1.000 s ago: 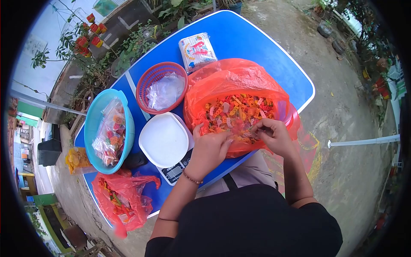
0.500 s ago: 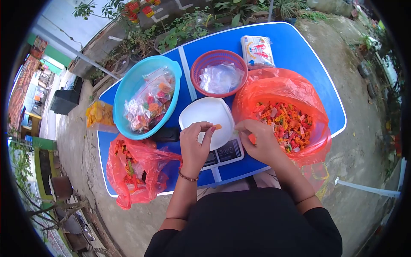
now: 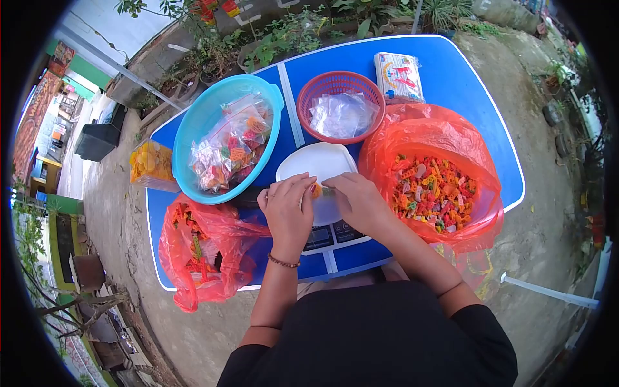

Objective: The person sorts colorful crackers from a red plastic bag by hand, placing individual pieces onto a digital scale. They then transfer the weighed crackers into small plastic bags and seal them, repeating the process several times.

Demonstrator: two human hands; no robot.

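Observation:
Over the white plate (image 3: 308,161) my two hands are close together, with a small orange-yellow snack piece (image 3: 316,189) showing between their fingertips. My left hand (image 3: 287,205) is closed, thumb and fingers pinching that piece. Curled in from the other side, my right hand (image 3: 358,201) has its fingertips beside the piece; whatever it pinches is hidden. Under the plate sits a kitchen scale (image 3: 345,231), partly covered by my hands. To the right, an open red plastic bag (image 3: 445,126) holds many small orange, red and green snack pieces (image 3: 432,193).
A turquoise basin (image 3: 184,138) holds filled clear zip bags (image 3: 242,135). A red basket (image 3: 309,84) contains clear bags (image 3: 345,115). Another red plastic bag (image 3: 219,226), a yellow-filled pack (image 3: 151,164) and a white packet (image 3: 398,76) surround the blue table's (image 3: 451,71) middle.
My right hand has moved left, bringing its fingertips next to my left hand's. The orange piece has shifted slightly left with my left fingers. The camera view has tilted a little.

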